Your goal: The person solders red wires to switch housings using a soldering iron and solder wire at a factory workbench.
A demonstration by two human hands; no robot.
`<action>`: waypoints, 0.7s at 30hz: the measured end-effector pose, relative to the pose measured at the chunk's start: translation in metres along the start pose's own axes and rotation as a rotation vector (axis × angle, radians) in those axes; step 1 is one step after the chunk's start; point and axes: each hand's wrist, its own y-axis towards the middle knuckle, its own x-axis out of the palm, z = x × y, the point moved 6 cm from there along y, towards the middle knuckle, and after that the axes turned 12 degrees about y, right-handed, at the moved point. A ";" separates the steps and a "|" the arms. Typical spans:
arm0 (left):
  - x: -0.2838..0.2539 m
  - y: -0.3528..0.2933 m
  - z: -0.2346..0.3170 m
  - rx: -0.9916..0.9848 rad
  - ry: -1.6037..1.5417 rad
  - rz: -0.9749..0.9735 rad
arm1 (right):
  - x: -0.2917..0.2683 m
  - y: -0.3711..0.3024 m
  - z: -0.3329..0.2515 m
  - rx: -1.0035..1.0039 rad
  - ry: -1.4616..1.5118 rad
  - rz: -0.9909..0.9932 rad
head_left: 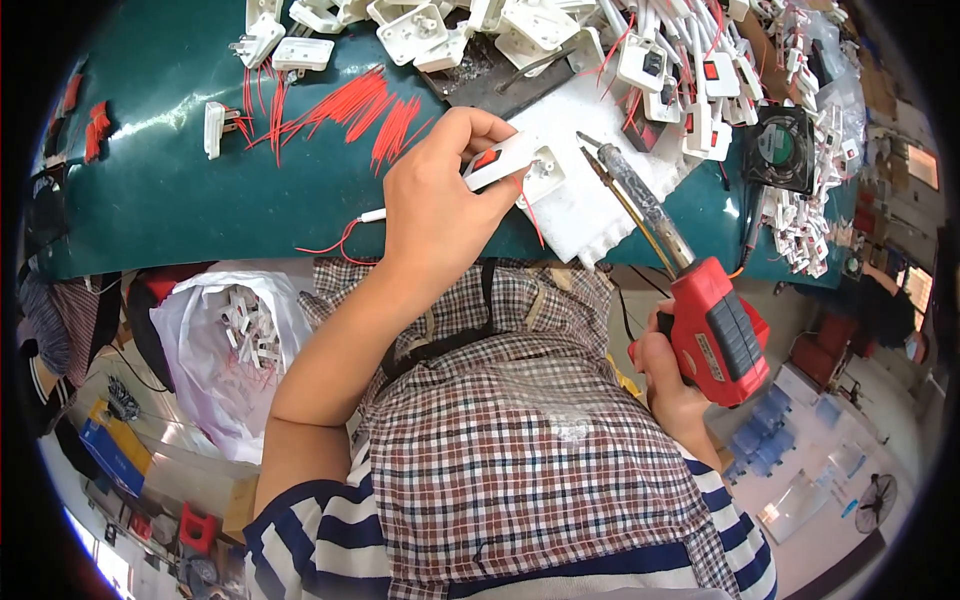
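Gripping tilted red gun (715, 330), R hand (671, 385)

Green workbench (170, 190), pale floor (800, 545), red stool (197, 527), bright window (922, 167) at right

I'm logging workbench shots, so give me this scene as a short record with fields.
Left hand: holds a white plastic part with a red switch
Right hand: grips a red soldering gun
Surface: green table
Beyond left hand: loose red wires, white casings
Table's right side: black fan
Left, below table edge: white bag containing small parts
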 end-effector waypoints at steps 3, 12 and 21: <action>-0.001 -0.001 0.002 0.019 -0.010 0.038 | -0.002 0.001 0.004 0.021 -0.056 -0.016; -0.002 -0.003 0.008 0.106 0.043 0.064 | 0.006 0.003 -0.001 0.025 -0.154 -0.037; 0.000 -0.001 0.006 0.109 0.007 0.017 | 0.012 0.006 -0.007 0.008 -0.198 -0.026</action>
